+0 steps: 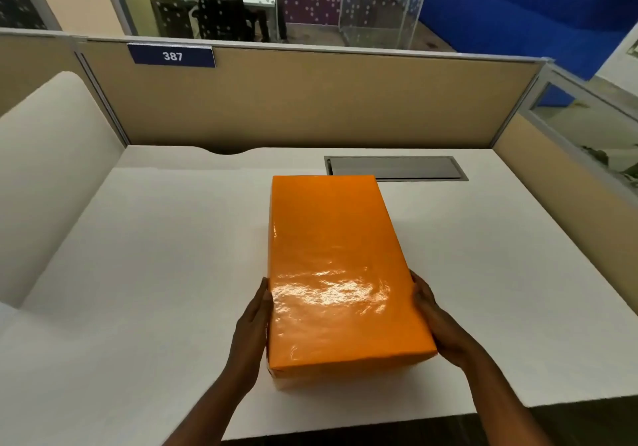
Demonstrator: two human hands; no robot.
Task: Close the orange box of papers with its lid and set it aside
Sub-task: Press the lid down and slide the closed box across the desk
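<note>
We see the box [331, 269] at the frame's centre on the desk [155, 273], lid [328, 238] on. Our left hand [253, 328] and right hand [438, 324] press flat against its sides, grasping it.

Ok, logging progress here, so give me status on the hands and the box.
Left hand and right hand flat against the sides of the orange box. Lid on, box on the white desk. Nothing else on the desk near it.
</note>
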